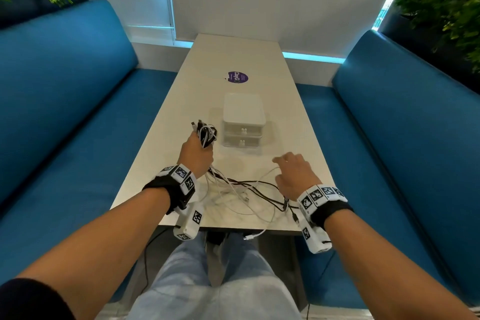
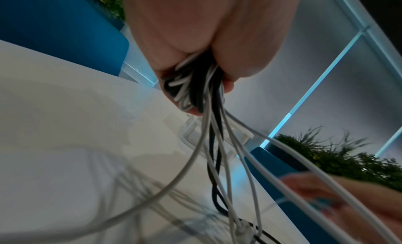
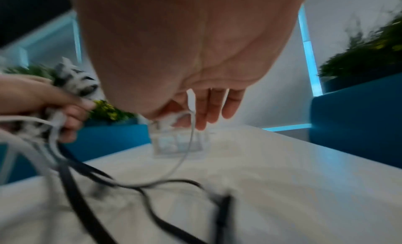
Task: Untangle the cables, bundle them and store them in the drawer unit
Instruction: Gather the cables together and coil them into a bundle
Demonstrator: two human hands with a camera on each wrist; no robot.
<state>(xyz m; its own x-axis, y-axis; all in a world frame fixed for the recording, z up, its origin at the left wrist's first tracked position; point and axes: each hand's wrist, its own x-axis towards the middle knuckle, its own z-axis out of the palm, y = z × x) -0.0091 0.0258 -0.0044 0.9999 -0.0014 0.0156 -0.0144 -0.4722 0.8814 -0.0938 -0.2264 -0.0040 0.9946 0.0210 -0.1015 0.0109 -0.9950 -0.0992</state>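
My left hand [image 1: 196, 151] is raised over the white table [image 1: 293, 122] and grips a folded bunch of black and white cables [image 1: 205, 132]. In the left wrist view the strands [image 2: 191, 86] leave the fist [image 2: 195, 41] and hang down to the tabletop. The rest of the tangle [image 1: 246, 189] lies loose near the front edge. My right hand [image 1: 294, 174] hovers over it, with a white cable [image 3: 188, 135] pinched between thumb and forefinger [image 3: 201, 113]. The white two-drawer unit [image 1: 244, 122] stands just beyond, both drawers closed.
One white cable end [image 1: 250, 236] hangs off the table's front edge above my knees. A purple sticker [image 1: 237, 77] lies farther back. Blue benches [image 1: 65, 86] [image 1: 402, 117] flank the table, with plants [image 1: 446, 13] behind them.
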